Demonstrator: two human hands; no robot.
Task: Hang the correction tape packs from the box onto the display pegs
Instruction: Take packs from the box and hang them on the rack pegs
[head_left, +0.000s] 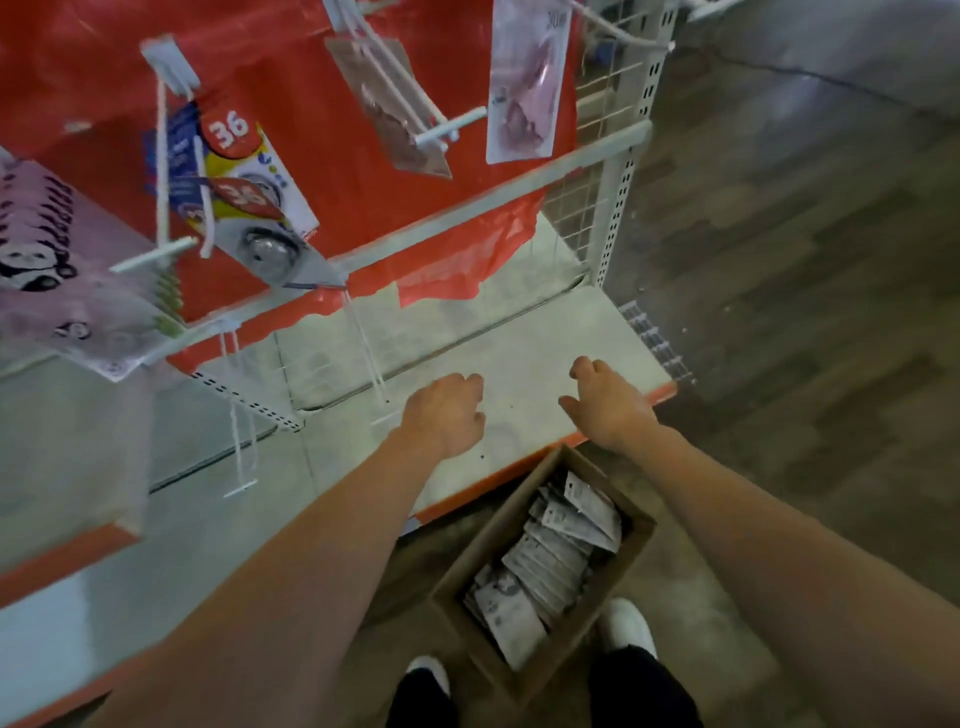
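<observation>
a: down on the floor, an open cardboard box (613, 587), between the shelf edge and two white shoes (626, 621).
b: inside it, a row of grey-white correction tape packs (556, 551), leaning on each other, one lying flatter at the near end.
a: above the box, left hand (444, 413) out over the white bottom shelf (524, 358), fingers curled under, gripping nothing visible.
b: right hand (605, 402) just beside it, apart from the left, fingers loosely bent, thumb out to the side, nothing held. touching the shelf or only over it, cannot tell.
a: higher up, white pegs (156, 257) sticking out of a red back panel (291, 67).
b: on the left peg, blue and yellow packs marked 36 (234, 171). further left, pink panda-printed packs (41, 260).
a: to the right, pinkish packs (527, 88) on more pegs, blurred.
b: beyond the shelf end, a wire grid side (592, 171) and dark wood-look floor (805, 260).
</observation>
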